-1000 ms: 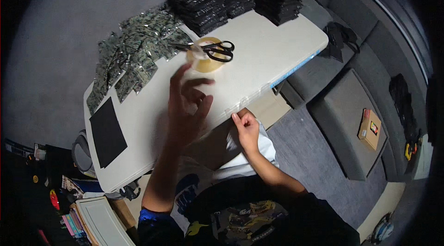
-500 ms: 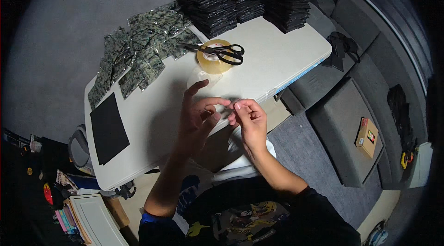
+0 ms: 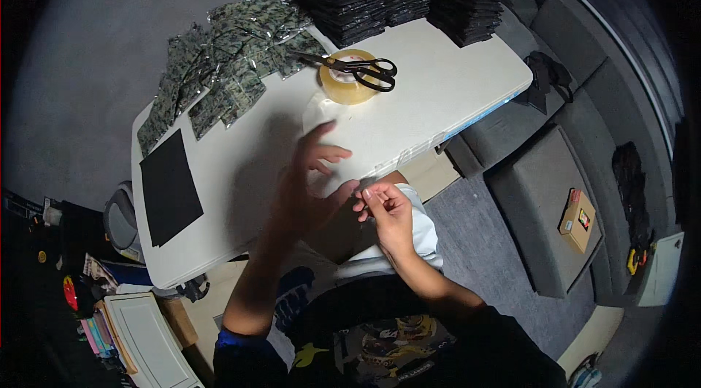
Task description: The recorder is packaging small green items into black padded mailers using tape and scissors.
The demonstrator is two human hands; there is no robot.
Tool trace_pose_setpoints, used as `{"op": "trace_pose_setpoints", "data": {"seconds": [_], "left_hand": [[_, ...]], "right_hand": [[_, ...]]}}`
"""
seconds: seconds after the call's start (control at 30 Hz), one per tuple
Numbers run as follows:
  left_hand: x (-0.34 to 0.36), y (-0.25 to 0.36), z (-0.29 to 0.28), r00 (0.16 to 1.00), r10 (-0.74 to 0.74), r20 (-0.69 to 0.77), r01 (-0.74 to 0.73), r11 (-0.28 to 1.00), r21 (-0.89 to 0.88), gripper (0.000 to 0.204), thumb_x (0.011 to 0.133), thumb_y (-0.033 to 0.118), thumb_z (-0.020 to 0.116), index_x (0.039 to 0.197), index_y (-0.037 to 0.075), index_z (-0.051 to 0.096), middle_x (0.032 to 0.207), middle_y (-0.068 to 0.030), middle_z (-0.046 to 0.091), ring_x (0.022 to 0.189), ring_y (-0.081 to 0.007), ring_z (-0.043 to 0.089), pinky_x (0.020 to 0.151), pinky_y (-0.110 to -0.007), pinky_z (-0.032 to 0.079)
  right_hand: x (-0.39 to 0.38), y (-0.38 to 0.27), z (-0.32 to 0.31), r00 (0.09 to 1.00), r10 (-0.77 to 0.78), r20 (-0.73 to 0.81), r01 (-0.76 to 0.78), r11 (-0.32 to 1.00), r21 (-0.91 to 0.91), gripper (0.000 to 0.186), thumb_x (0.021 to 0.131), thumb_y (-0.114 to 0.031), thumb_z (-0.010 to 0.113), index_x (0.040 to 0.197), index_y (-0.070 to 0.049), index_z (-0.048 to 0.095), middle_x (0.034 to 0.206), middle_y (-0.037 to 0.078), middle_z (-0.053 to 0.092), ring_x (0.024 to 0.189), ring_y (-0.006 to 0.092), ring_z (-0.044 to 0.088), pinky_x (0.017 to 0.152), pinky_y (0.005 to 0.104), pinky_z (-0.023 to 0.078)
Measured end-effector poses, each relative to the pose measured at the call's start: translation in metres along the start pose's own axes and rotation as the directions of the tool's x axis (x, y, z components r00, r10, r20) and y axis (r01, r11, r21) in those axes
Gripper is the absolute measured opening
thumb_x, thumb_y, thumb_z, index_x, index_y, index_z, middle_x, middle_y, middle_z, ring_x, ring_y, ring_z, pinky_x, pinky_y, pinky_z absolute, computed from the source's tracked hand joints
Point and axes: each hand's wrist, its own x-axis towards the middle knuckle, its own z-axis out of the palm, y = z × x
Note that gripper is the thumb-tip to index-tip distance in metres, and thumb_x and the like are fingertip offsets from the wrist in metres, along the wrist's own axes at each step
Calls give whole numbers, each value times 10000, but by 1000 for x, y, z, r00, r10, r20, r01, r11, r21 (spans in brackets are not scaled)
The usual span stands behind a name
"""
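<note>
My left hand (image 3: 310, 187) is raised over the near edge of the table, fingers spread and somewhat blurred, with nothing visible in it. Just right of its thumb, my right hand (image 3: 391, 216) is pinched, thumb against fingers; anything between the fingertips is too small to make out. Beyond the hands, a roll of clear tape (image 3: 350, 92) lies flat on the white table (image 3: 431, 89). Black-handled scissors (image 3: 358, 69) rest across the roll. At the table's left end lies a flat black sheet (image 3: 171, 189).
Camouflage-patterned packets in clear plastic (image 3: 234, 59) cover the far left of the table. Tall stacks of black plastic packets (image 3: 336, 1) stand at the back. On the right, a grey sofa (image 3: 569, 30) and a grey ottoman (image 3: 544, 205) bearing a cardboard box (image 3: 578, 221) flank the table.
My hands have moved apart at the fingertips; the left hand's fingers have spread. The right hand has dropped slightly toward my body, still pinched. The view has shifted slightly.
</note>
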Motion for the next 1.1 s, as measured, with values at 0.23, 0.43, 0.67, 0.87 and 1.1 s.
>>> {"op": "trace_pose_setpoints", "data": {"seconds": [0.23,0.43,0.67,0.87,1.1], "left_hand": [[-6,5,17,930,-288,230,265,956,124,612,827,64,828,1388,97,586,904,-41,759,902,-215,717,857,-373,558],[-10,-1,32,971,-97,219,4,921,389,539,856,48,781,1362,122,611,885,-40,741,951,-266,675,912,-407,513],[-11,-10,43,975,-85,205,-26,873,486,523,824,58,810,1319,131,658,876,11,722,932,-232,637,929,-378,476],[-10,-12,44,979,-47,199,-67,844,533,506,825,75,814,1305,146,670,881,29,722,917,-229,622,921,-383,475],[1,-1,31,989,35,146,-121,763,635,504,836,139,819,1318,157,671,909,-52,720,930,-268,625,912,-400,473]], "right_hand": [[-1,24,-14,998,63,-26,-63,998,-23,122,1040,-143,680,1071,-25,688,994,74,745,808,123,694,646,246,550],[6,36,-25,985,133,-108,-134,991,0,172,1025,-198,715,1093,-40,718,972,49,748,797,96,684,639,227,522],[17,37,-37,978,180,-103,-182,983,-16,205,1023,-217,722,1097,-27,730,921,29,735,760,82,654,648,225,511],[24,42,-36,976,169,-137,-178,982,-58,184,1004,-222,752,943,-64,678,846,7,698,697,75,637,602,217,498],[29,51,-45,989,91,-117,-105,987,-120,332,996,-178,760,762,-109,535,736,4,630,588,79,601,555,224,495]]}}
